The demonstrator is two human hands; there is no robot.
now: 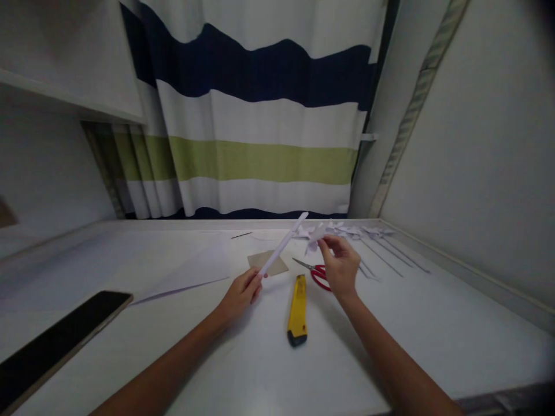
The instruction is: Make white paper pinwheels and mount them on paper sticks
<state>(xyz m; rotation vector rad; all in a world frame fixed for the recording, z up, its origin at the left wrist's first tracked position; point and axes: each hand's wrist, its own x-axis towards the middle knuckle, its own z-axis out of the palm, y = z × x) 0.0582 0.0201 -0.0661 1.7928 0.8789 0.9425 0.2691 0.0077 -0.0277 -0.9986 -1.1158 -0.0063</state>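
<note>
My left hand (241,293) pinches the lower end of a long white rolled paper stick (284,243), which slants up to the right above the white table (411,329). My right hand (340,264) is closed in a pinch on a small white folded paper piece (313,238) near the stick's upper end. Below the hands lie a yellow utility knife (297,309) and red-handled scissors (315,272), partly hidden by my right hand. A small brown card (277,266) lies under the stick.
Several white paper pinwheels on thin sticks (368,234) lie at the back right. A large white paper sheet (182,263) lies to the left. A dark phone (56,341) rests at the front left. A striped curtain (260,133) hangs behind the table.
</note>
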